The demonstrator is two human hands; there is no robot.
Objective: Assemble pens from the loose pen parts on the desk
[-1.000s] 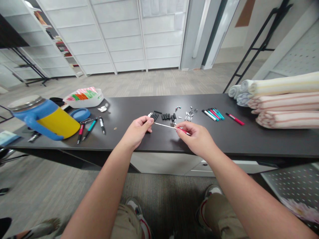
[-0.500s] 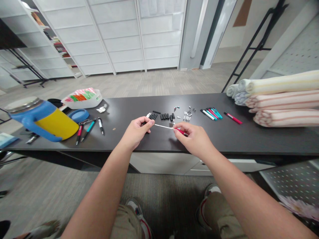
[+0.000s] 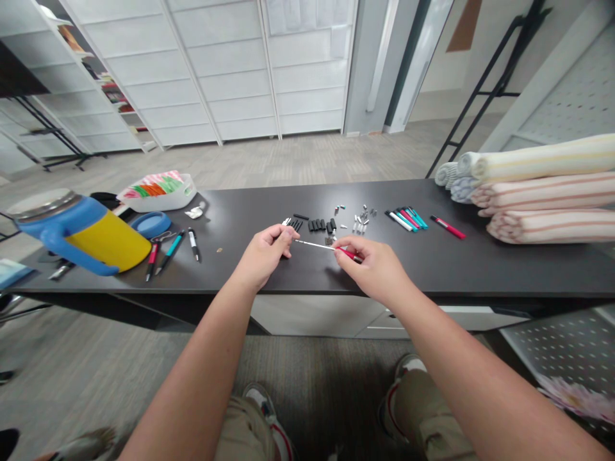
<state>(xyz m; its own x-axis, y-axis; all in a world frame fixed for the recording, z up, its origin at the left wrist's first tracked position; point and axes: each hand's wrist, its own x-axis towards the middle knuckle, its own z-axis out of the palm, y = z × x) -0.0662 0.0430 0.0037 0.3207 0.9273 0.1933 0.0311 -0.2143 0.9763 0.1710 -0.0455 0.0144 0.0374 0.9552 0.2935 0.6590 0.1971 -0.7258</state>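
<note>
My left hand (image 3: 263,256) is closed in a pinch on the left end of a thin white pen refill (image 3: 314,244). My right hand (image 3: 375,266) is closed around a red pen barrel (image 3: 350,254), and the refill runs into its end. Both hands hover just above the dark table (image 3: 432,269) near its front edge. Behind them lie small black pen parts (image 3: 321,225) and little silver tips and springs (image 3: 361,219).
Several assembled pens (image 3: 408,219) and one red pen (image 3: 446,227) lie to the right, beside stacked rolled towels (image 3: 542,189). At the left stand a blue and yellow jug (image 3: 81,234), a blue lid (image 3: 150,223), more pens (image 3: 170,248) and a white tray (image 3: 158,189).
The hands have stayed almost still, holding the refill and barrel. The view has shifted slightly, and the refill sits a little further into the barrel.
</note>
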